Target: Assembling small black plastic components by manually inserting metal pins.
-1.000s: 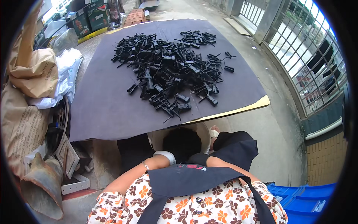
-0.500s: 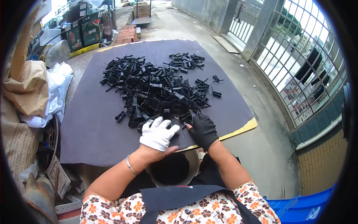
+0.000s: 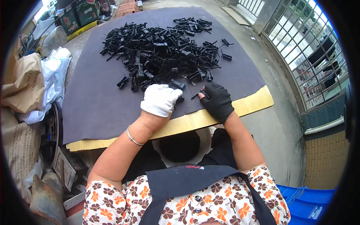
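1. Your left hand (image 3: 160, 99), in a white glove, lies at the near edge of the pile of black plastic parts (image 3: 165, 52). Its fingers (image 3: 170, 93) are curled together, not spread, and they close over one black part (image 3: 177, 85) at the knuckle side. How firmly they hold it, I cannot tell, because the glove hides the tips.
2. Your right hand (image 3: 217, 101), in a black glove, rests on the tabletop (image 3: 93, 101) just beside the left one. Its fingers (image 3: 210, 89) are bent and near together, and the thumb and first finger pinch a thin black piece (image 3: 197, 95) that points toward the left hand.
3. The pile spreads over the far half of the dark mat that covers the tabletop; a few loose parts lie apart at the right side.
4. A pale wooden edge (image 3: 240, 107) of the tabletop shows under both wrists.
5. A round white bucket (image 3: 180, 148) stands below that edge, between your knees.
6. Brown sacks (image 3: 22, 82) lie on the floor at your left.
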`<state>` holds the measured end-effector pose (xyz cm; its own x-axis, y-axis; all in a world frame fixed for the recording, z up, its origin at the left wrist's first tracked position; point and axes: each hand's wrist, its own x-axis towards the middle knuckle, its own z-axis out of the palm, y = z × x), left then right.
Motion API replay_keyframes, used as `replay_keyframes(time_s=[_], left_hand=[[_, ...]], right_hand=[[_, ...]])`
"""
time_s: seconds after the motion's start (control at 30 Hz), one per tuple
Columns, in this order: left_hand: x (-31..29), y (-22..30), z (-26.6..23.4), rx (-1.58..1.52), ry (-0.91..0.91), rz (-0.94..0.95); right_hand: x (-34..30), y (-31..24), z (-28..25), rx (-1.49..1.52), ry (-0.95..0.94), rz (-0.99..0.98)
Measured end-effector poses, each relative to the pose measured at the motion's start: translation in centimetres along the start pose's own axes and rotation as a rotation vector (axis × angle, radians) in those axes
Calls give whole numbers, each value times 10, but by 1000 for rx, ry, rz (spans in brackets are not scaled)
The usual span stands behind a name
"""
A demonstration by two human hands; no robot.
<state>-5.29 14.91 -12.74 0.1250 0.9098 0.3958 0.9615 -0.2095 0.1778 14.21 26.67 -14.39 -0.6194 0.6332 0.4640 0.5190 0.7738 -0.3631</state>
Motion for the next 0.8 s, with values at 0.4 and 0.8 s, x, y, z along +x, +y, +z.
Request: replay_keyframes(time_s=[0.4, 0.8], left_hand=[[-44, 31, -37, 75, -189, -17], [-3, 22, -17, 334, -204, -86]], right_hand=[[-44, 62, -87, -135, -341, 20], [-16, 63, -60, -467, -324, -274]])
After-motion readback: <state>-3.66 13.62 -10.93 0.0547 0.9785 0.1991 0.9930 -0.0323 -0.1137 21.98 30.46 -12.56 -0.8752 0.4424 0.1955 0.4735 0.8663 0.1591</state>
